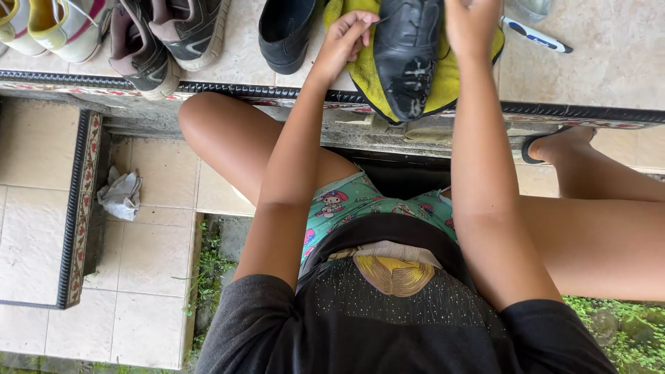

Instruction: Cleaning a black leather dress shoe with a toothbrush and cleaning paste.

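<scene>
Left hand (344, 38) pinches the lace; right hand (471, 28) grips black shoe (407, 52) between them.

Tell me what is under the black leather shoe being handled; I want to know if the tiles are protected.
A yellow-green cloth lies under the black leather shoe, spread over the tiled ledge and hanging past its edge. The shoe covers the cloth's middle, so anything beneath there is hidden.

Black leather shoe (409, 52) on yellow cloth (443, 83), tiled ledge (609, 62); left hand (346, 38) pinching lace, right hand (471, 24) at upper; second black shoe (287, 31) beside.
</scene>
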